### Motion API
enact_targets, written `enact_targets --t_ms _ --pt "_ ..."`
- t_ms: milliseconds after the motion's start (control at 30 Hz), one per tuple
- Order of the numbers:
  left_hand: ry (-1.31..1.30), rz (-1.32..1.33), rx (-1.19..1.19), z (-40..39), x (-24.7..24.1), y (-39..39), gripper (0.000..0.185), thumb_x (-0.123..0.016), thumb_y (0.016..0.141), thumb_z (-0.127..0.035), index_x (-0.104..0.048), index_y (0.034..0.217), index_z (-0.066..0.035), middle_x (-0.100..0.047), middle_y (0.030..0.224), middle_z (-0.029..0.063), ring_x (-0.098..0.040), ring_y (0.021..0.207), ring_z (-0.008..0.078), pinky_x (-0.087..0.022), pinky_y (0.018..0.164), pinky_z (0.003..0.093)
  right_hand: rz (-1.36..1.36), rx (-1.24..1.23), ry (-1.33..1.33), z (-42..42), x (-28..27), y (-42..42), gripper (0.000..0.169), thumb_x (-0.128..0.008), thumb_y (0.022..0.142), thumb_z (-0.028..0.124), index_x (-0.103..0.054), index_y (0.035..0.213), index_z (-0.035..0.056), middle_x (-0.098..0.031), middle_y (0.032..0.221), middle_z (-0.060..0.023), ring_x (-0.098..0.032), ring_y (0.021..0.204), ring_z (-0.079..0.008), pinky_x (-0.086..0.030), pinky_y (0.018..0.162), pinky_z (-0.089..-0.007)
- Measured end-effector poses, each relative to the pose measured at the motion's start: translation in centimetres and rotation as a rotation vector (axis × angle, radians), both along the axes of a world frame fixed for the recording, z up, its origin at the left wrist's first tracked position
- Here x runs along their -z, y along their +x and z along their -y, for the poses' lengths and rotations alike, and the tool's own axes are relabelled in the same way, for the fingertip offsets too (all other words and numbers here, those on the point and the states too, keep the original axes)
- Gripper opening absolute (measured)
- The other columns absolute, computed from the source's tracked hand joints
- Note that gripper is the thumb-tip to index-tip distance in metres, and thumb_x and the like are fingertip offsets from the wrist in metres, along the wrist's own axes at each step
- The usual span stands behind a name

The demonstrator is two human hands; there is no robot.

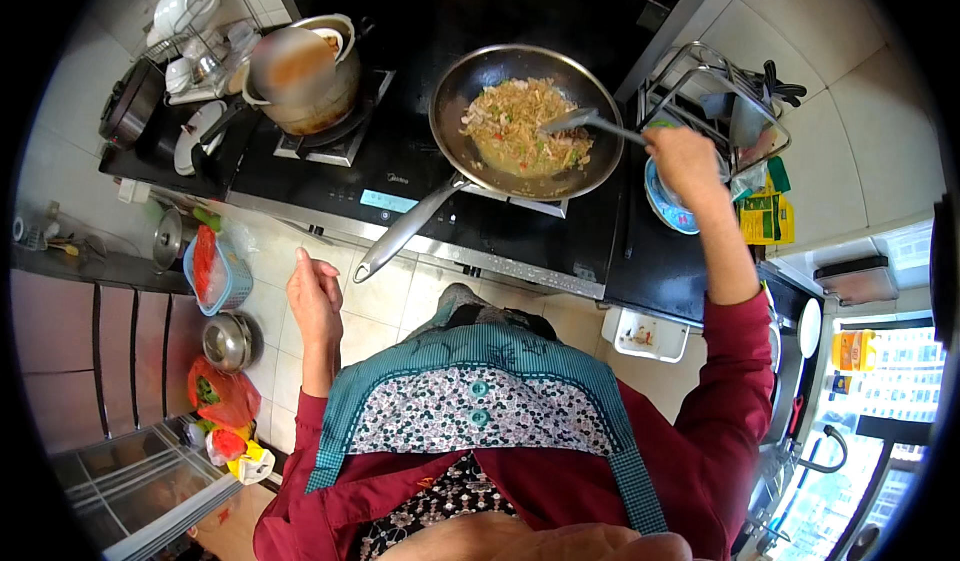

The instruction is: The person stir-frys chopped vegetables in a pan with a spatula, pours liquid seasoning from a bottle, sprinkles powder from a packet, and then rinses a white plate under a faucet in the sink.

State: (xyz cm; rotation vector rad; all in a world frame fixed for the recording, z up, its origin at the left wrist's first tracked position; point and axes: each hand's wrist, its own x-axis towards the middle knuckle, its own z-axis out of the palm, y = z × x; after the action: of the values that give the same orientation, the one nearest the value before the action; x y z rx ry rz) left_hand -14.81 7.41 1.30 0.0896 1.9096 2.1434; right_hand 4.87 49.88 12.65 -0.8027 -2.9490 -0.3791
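Observation:
My right hand grips the handle of a spatula, its blade down in the food. Noodle-like shreds with bits of meat and green and red pieces fill the middle of a dark wok, with some liquid at the near side. The wok sits on the right burner of a black Midea gas stove. Its long metal handle points toward me and to the left. My left hand hangs in the air left of that handle, holding nothing, thumb apart from the loosely curled fingers.
A pot stands on the left burner, partly blurred. Right of the wok are a blue-patterned bowl, a metal rack and a yellow packet. Below the counter hangs a white bin. A blue basket stands at left.

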Motion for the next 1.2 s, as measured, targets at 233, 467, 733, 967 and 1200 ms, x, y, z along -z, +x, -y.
enact_targets --t_ms 233,467,733,967,1200 --pt "-0.082 -0.121 -0.073 -0.8 -2.3 0.4 0.051 -0.044 0.099 -0.039 -0.052 0.060 -0.007 -0.032 0.044 -0.0075 -0.025 0.037 0.0024 -0.015 0.038 0.0219 -0.173 -0.038 -0.170 -0.8 8.9 1.3 0.014 -0.055 0.080 0.005 -0.060 0.093 0.0070 -0.064 0.081 -0.0184 -0.065 0.078 -0.0370 -0.052 0.065 -0.0464" --pt "-0.446 -0.504 0.247 -4.0 -4.2 4.3 0.032 -0.060 0.091 -0.025 -0.067 0.073 0.000 -0.049 0.053 -0.0026 -0.043 0.053 0.0059 -0.034 0.047 0.0254 -0.262 -0.026 -0.374 0.5 7.8 3.8 0.028 -0.061 0.083 0.010 -0.059 0.110 0.0064 -0.061 0.096 -0.0197 -0.062 0.090 -0.0370 -0.050 0.076 -0.0465" --pt "-0.456 -0.633 0.340 -8.0 -11.9 6.2 0.019 -0.061 0.089 -0.017 -0.068 0.093 0.001 -0.055 0.061 -0.0022 -0.048 0.054 0.0041 -0.039 0.048 0.0212 -0.708 -0.213 -0.547 2.9 4.1 5.5 0.029 -0.060 0.085 0.006 -0.061 0.114 -0.0008 -0.058 0.100 -0.0165 -0.060 0.087 -0.0332 -0.048 0.075 -0.0401" --pt "-0.357 -0.807 0.349 -12.3 -18.8 -0.1 0.020 -0.059 0.088 -0.007 -0.064 0.106 -0.001 -0.055 0.060 -0.0003 -0.048 0.050 0.0056 -0.041 0.047 0.0225 -0.679 -0.266 -0.683 5.7 3.9 7.8 0.026 -0.060 0.085 0.003 -0.062 0.111 -0.0004 -0.060 0.100 -0.0160 -0.062 0.082 -0.0301 -0.049 0.071 -0.0361" --pt "-0.205 -1.061 0.250 -19.3 -31.4 -10.5 0.031 -0.062 0.087 -0.027 -0.059 0.107 -0.003 -0.059 0.083 0.0060 -0.056 0.072 0.0170 -0.046 0.063 0.0293 -0.663 -0.088 -0.645 8.6 3.2 10.0 0.025 -0.060 0.084 0.000 -0.062 0.108 -0.0028 -0.059 0.095 -0.0162 -0.060 0.074 -0.0279 -0.049 0.066 -0.0343"
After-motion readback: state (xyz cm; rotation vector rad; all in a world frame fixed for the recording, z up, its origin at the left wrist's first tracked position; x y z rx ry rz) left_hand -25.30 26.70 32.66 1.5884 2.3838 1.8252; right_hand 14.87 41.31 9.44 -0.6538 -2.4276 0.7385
